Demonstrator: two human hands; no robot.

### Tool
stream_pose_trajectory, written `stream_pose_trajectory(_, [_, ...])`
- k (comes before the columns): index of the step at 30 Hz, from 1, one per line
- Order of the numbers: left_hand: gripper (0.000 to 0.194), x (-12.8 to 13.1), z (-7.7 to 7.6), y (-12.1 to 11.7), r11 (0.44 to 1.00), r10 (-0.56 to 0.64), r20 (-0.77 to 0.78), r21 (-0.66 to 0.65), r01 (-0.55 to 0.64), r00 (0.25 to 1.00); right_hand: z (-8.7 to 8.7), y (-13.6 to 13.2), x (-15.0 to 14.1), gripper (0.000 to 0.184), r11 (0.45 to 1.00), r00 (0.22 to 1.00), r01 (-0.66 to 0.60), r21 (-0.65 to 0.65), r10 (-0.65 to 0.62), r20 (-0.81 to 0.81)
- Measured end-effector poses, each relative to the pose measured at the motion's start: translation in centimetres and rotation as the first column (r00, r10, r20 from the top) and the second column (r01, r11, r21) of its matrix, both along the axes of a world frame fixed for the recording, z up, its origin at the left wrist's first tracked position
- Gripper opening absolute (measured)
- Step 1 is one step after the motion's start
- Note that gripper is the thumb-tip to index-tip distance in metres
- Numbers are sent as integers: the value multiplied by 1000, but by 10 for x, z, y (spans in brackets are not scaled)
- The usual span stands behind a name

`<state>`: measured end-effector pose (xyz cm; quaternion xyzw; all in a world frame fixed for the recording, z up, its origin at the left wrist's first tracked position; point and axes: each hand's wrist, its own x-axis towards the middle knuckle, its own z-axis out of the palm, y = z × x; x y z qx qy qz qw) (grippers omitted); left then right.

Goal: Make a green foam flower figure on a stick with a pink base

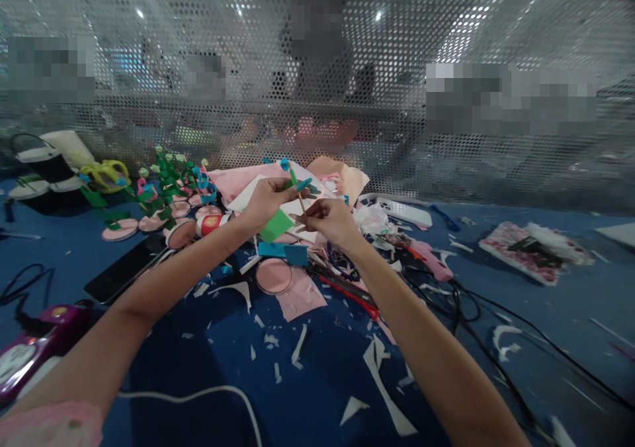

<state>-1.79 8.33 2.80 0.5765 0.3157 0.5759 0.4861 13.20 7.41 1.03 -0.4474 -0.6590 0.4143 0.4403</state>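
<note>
Between my hands is a thin stick (301, 202), its upper part wrapped in green, with a small blue paper flower (284, 164) at the top. My left hand (268, 201) is closed around the upper part of the stick, and small blue and green bits show at its fingertips. Lower down, my right hand (333, 222) pinches the stick near its bottom end. Just below the hands lie a green paper square (276, 226) and blue paper strips (282, 253). A round pink disc (274, 276) rests in front of them on a pink paper piece (303, 298).
Small paper flowers on pink round bases (120, 229) stand at the left, near a phone (122, 272) and a purple power strip (42, 341). A pink glue gun (430, 260) and black cables (459, 308) lie right. White scraps (384, 387) litter the blue table before a perforated metal screen (391, 156).
</note>
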Motion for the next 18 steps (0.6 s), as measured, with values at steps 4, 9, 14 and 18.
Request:
stream_pose_trajectory(4, [33, 3, -2, -2, 1000, 23, 33, 0, -23, 999, -7, 2, -5, 36, 992, 996, 68, 110, -74, 51])
stream_pose_trajectory(9, [39, 6, -4, -2, 1000, 28, 68, -1, -28, 997, -6, -3, -8, 31, 983, 972, 137, 122, -157, 174])
stream_pose_trajectory(14, [44, 2, -7, 4, 999, 2, 45, -32, 0, 999, -3, -2, -5, 31, 987, 964, -17, 158, -26, 266])
stream_pose_trajectory(18, [41, -1, -8, 6, 1000, -16, -11, -21, 16, 1000, -2, 0, -4, 38, 985, 987, -161, 68, 160, 15])
